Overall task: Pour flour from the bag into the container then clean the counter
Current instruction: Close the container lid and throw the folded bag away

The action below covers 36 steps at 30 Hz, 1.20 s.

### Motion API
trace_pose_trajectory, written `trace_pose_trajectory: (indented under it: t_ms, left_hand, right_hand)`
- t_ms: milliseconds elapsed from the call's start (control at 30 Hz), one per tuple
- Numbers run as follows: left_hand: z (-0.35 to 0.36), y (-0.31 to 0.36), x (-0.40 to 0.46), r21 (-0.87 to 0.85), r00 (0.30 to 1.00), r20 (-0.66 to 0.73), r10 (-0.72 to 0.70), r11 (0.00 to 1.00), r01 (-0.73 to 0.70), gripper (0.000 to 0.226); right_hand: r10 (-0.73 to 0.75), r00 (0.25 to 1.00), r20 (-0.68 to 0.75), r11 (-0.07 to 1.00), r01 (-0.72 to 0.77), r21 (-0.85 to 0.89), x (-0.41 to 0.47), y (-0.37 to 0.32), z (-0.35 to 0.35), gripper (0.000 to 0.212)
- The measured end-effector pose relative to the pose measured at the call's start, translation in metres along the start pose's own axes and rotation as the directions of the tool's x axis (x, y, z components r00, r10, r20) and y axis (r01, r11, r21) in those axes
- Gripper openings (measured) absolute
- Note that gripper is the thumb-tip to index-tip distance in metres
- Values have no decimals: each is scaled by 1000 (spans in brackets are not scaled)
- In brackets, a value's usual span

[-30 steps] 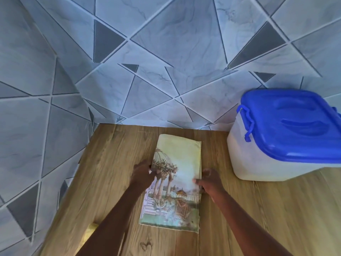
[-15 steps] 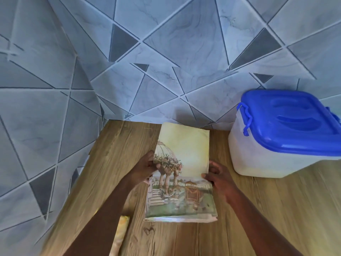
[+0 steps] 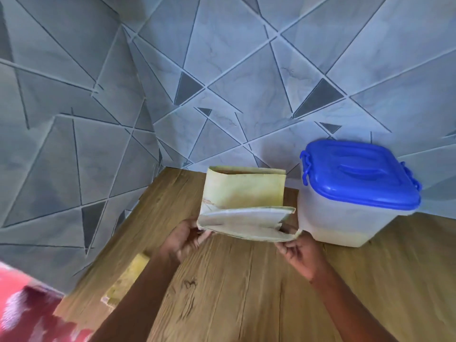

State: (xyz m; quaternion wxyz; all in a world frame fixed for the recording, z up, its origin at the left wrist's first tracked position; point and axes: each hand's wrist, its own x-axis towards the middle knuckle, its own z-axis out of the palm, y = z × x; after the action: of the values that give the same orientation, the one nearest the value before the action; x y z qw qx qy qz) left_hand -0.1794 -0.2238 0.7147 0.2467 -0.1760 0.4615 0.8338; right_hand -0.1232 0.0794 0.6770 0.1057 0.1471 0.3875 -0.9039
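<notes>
Both hands grip the near, folded edge of the flour bag (image 3: 243,193) at its two lower corners: the left hand (image 3: 183,239) has thumb and fingers closed on the left corner, and the right hand (image 3: 299,250) pinches the right corner in the same way. The bag is raised off the counter (image 3: 222,280), with its pale yellow panel tilted away toward the wall and its white bottom fold turned toward the camera. The far, top edge of the bag lies close to the tiled wall (image 3: 222,95). Just beside the bag's right edge stands the container (image 3: 345,218), translucent white and upright, with its blue lid (image 3: 357,174) closed and clipped on; a narrow strip of counter shows between the two. The container sits close to the back wall. To the left, the counter ends against a second tiled wall, which forms a corner behind the bag. A yellow object (image 3: 128,277), partly hidden by the left forearm, lies near the counter's left edge. The near and right portions of the wooden surface are open.
</notes>
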Motion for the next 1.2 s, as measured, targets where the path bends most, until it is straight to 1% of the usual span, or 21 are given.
trace_pose_trajectory:
  t_ms: [33,67,100,167,200,267,333,367,400,433,467,500,533,567,667,767,867,1000,1033,1100,1200]
  left_hand:
    - [7,-5,-11,-81,1000,14,-9,997,10,36]
    - [13,-9,-21,-132,1000,19,-20,991,22,36]
    - [19,-15,-32,-173,999,20,-31,984,34,36]
    - [22,-30,-48,-198,999,23,-29,980,33,36]
    - [21,-41,-59,-191,999,43,7,982,1,38]
    - [22,-59,-80,-181,998,40,39,983,-31,46]
    - [23,-72,-99,-182,998,47,32,983,-23,52]
    - [19,-80,-112,-143,997,58,49,989,-40,55]
    - [15,-87,-124,-66,994,72,77,995,-73,58]
    - [9,-91,-136,53,989,74,125,990,-129,60]
    - [6,-95,-150,208,979,77,186,958,-199,62]
    - [3,-98,-160,359,963,99,251,893,-270,63]
    - [1,-100,-172,460,940,131,314,821,-339,62]
    - [1,-102,-183,507,916,162,367,765,-397,62]
    - [0,-106,-214,555,847,182,499,659,-508,67]
    - [-13,-114,-244,606,785,89,613,591,-531,51]
    - [-43,-125,-269,653,757,4,653,572,-496,43]
    - [-94,-137,-303,638,731,-45,681,583,-504,33]
    - [-107,-140,-314,637,724,-66,686,588,-499,30]
    - [-135,-147,-337,626,710,-115,694,606,-491,25]
    - [-181,-162,-368,629,696,-181,695,626,-461,14]
  right_hand:
    - [9,996,85,1000,-8,-5,-9,-3,-4,55]
    - [-7,989,149,995,22,-100,-19,-5,-6,51]
    - [-41,977,210,962,96,-257,-29,-7,-5,46]
    - [-136,954,267,790,267,-552,-42,-10,-2,52]
    - [-183,943,280,721,322,-613,-47,-10,-2,56]
    - [-264,926,269,680,377,-629,-57,-9,-2,58]
    - [-290,922,256,679,386,-624,-65,-6,-5,51]
    - [-286,922,261,665,387,-638,-70,-3,-7,48]
    - [-278,925,259,650,380,-658,-73,1,-9,47]
    - [-264,928,264,637,374,-674,-78,5,-10,47]
    - [-248,930,271,631,367,-683,-80,10,-11,46]
    - [-232,933,276,619,360,-698,-85,15,-9,45]
    - [-212,937,277,616,348,-707,-88,20,-6,45]
    - [-190,940,284,605,340,-720,-93,25,-3,46]
    - [-102,937,335,585,329,-741,-107,44,14,48]
    - [2,926,378,588,305,-749,-121,60,34,45]
    - [154,900,408,623,232,-747,-134,74,49,41]
    - [310,878,364,646,86,-758,-154,108,74,60]
    - [322,871,372,643,87,-761,-159,121,84,58]
    - [321,867,380,650,90,-754,-177,149,108,39]
    - [346,840,418,645,110,-756,-205,193,137,35]
